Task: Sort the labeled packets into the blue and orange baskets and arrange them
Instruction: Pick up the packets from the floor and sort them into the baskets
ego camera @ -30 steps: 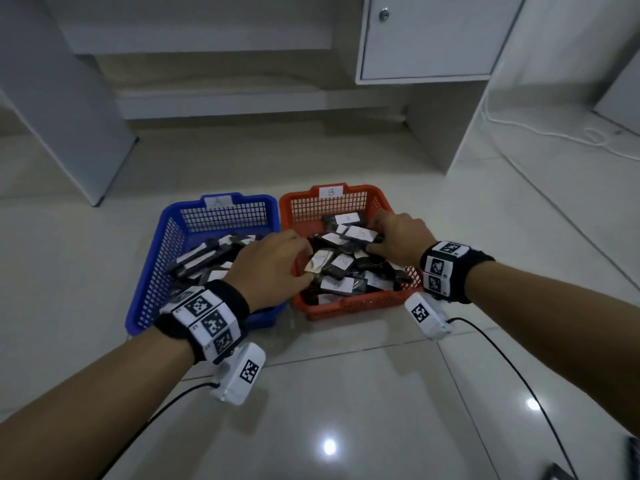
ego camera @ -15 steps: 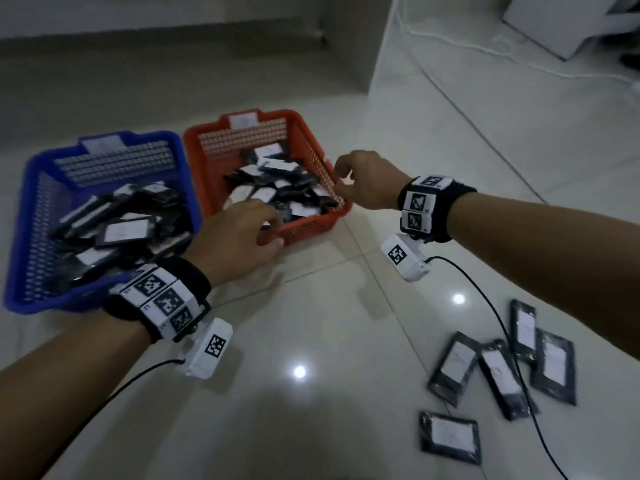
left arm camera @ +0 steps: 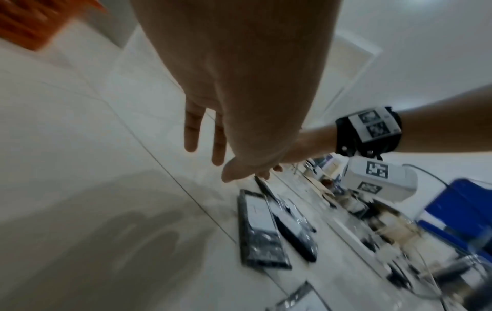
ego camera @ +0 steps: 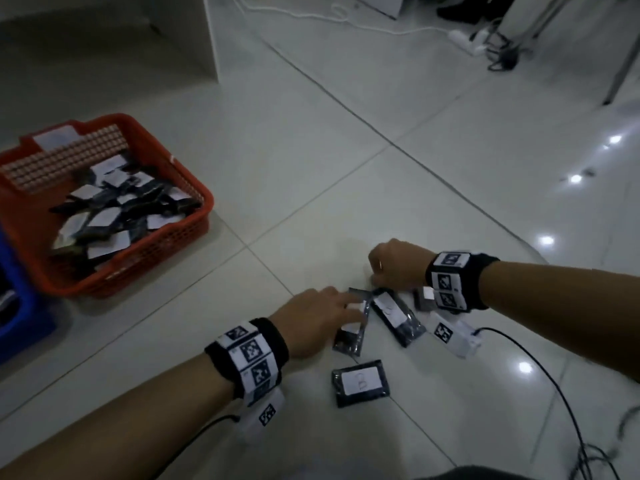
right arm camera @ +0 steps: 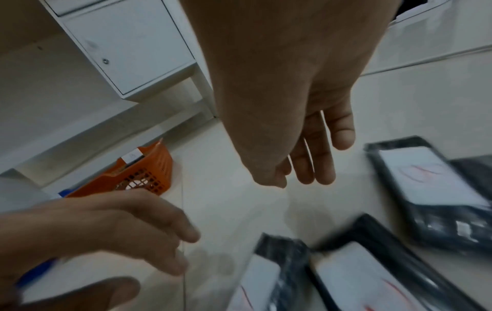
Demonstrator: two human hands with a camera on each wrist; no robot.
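Observation:
Several black packets with white labels lie loose on the floor tiles. My left hand [ego camera: 348,304] reaches with straight fingers over the top end of one packet [ego camera: 348,336] and holds nothing. My right hand [ego camera: 375,277] hovers just beyond a second packet [ego camera: 398,318], its fingers relaxed and empty. A third packet [ego camera: 362,382] lies nearer to me, and a fourth [ego camera: 423,299] is half hidden under my right wrist. The orange basket [ego camera: 199,216], heaped with packets, stands at the left. Only a corner of the blue basket [ego camera: 20,317] shows. In the right wrist view my right hand [right arm camera: 314,166] hangs open above the packets [right arm camera: 431,189].
A white cabinet panel [ego camera: 211,36] stands behind the baskets. A power strip with cables [ego camera: 465,39] lies at the far right. Cables from the wrist cameras [ego camera: 540,368] trail over the floor on my right.
Both hands left the orange basket and moved right and down to the loose packets on the floor. The head view swung right, so the baskets now sit at the left edge.

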